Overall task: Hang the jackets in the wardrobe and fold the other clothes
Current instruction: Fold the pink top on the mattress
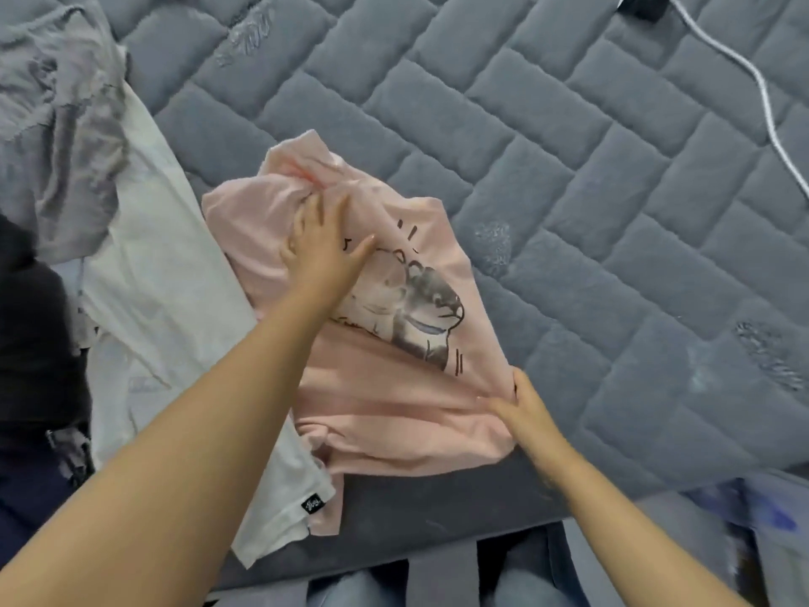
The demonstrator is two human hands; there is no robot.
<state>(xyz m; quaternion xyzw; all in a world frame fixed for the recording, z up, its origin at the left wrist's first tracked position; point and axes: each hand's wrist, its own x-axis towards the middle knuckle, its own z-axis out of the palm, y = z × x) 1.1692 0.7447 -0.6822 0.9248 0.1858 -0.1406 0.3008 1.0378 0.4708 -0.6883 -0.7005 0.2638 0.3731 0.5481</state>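
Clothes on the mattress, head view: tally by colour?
Pink: 1, T-shirt, left hand pressing it, right hand at its edge
White: 1, garment
Grey: 1, garment
Dark, far left: 1 pile, count unclear
Total: 4 at least

1. Left hand point(321, 243) covers part of the pink shirt point(394, 414) print.
2. Dark garment point(30, 343) cut by left edge.
3. White cable point(764, 94) exits right edge.
4. Bottom-right corner blurred.
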